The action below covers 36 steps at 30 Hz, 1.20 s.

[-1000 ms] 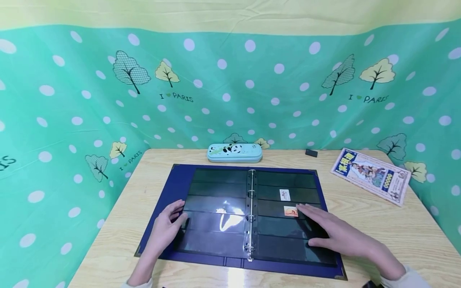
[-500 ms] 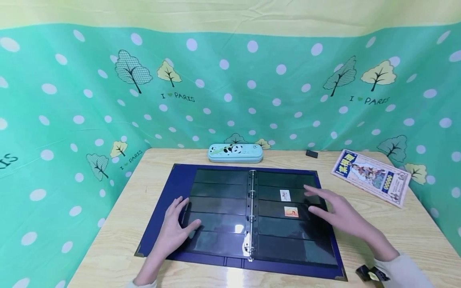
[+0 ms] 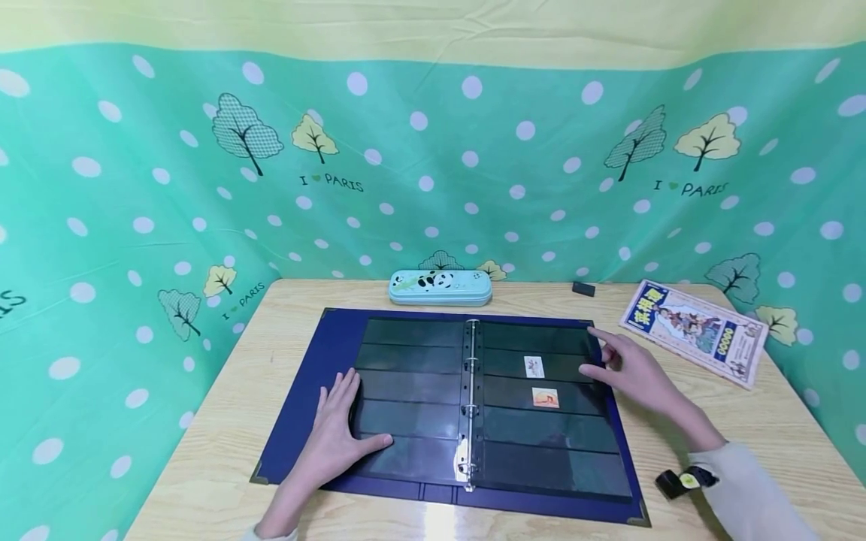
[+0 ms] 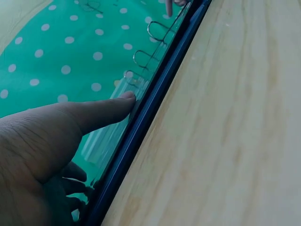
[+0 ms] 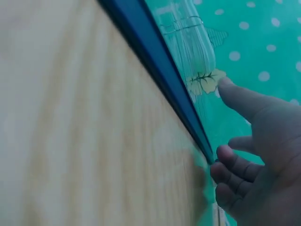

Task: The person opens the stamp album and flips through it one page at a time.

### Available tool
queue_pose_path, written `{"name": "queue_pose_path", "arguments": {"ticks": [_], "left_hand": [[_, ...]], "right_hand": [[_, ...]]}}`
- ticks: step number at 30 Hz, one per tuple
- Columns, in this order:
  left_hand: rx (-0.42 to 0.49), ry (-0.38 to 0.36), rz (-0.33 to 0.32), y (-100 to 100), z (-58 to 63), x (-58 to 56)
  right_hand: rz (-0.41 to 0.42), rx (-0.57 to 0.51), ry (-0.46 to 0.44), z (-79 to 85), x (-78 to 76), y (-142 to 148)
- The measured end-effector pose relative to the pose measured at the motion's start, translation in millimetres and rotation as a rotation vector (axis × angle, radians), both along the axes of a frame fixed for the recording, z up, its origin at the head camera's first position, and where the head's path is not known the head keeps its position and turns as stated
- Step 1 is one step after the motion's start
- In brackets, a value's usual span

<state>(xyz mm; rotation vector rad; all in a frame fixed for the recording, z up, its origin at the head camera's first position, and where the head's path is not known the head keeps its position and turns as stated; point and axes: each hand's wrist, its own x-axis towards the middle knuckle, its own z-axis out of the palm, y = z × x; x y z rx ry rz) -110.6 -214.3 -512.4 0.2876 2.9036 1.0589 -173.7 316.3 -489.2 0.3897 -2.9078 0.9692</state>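
A blue ring-bound stamp album (image 3: 291, 406) lies spread on the table, with black strip-pocket pages around silver rings (image 3: 472, 411). On its right page sit a whitish stamp (image 3: 534, 367) and, one row lower, an orange stamp (image 3: 545, 398). My left hand (image 3: 331, 432) rests on the left page, fingers straight and thumb spread toward the rings. At the upper right edge of the right page is my right hand (image 3: 632, 372). Its index finger reaches the page corner, the thumb lies over the page edge, and the other fingers bend by the cover edge (image 5: 164, 75).
A light blue pencil case (image 3: 440, 288) with pandas stands behind the album. To its right is a small black block (image 3: 583, 288). A printed booklet (image 3: 697, 330) lies at the right. Green dotted cloth (image 3: 406, 165) hangs around the wooden table (image 3: 223, 421).
My right hand has moved from beside the orange stamp up and right to the page's upper edge. My left hand has shifted slightly inward and spread flatter over the left page.
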Motion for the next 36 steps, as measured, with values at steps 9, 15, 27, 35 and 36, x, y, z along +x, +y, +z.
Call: {"name": "queue_pose_path", "arguments": {"ticks": [9,15,27,35,36], "left_hand": [[0.009,0.026,0.003,-1.3,-1.1,0.2],[0.015,0.048,-0.002,-0.6,-2.8,-1.0],[-0.006,0.014,-0.004,-0.8,-0.3,2.1],[0.014,0.079,-0.013,-0.6,-4.4,0.8],[0.02,0.091,-0.016,-0.1,-5.6,1.0]], "right_hand": [[0.024,0.15,-0.106,-1.9,-15.5,-0.1],[0.03,0.261,-0.132,-0.1,-21.1,-2.0],[0.071,0.266,-0.161,10.2,-18.4,-9.0],[0.078,0.228,-0.131,12.0,-10.2,-11.9],[0.074,0.214,-0.128,11.8,-8.8,-12.1]]}}
